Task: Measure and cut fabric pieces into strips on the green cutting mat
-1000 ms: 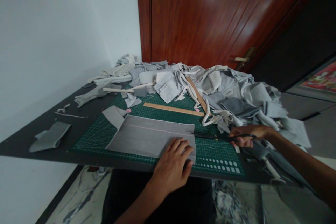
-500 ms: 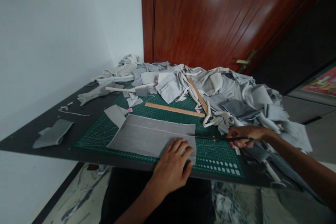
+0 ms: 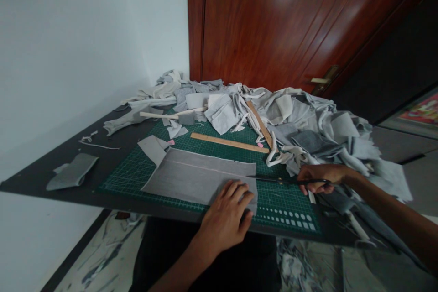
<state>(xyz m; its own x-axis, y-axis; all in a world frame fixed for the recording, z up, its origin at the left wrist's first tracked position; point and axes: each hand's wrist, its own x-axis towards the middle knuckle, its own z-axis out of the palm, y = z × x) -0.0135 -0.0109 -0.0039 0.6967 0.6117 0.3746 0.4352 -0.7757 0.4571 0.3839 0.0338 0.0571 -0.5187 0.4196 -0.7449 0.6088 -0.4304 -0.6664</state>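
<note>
A grey piece of fabric (image 3: pixel 191 175) lies flat on the green cutting mat (image 3: pixel 126 175), with a pale line running along its length. My left hand (image 3: pixel 231 210) rests on the fabric's near right part, fingers stretched out and lying flat. Black scissors (image 3: pixel 289 181) are in my right hand (image 3: pixel 313 178), its fingers wrapped round the handles. Their blades point left and meet the right edge of the fabric near the pale line. A folded grey scrap (image 3: pixel 150 148) sits against the fabric's far left corner.
Two wooden rulers (image 3: pixel 229 143) lie beyond the fabric, one slanting into a large heap of grey and white cloth scraps (image 3: pixel 284 109) along the back and right. A folded cloth piece (image 3: pixel 77 172) is on the dark table (image 3: pixel 106 159) at left. Scraps litter the floor (image 3: pixel 99 255).
The whole view has shifted slightly. My left hand stays flat on the fabric, and the scissors remain at its right edge with no clear movement.
</note>
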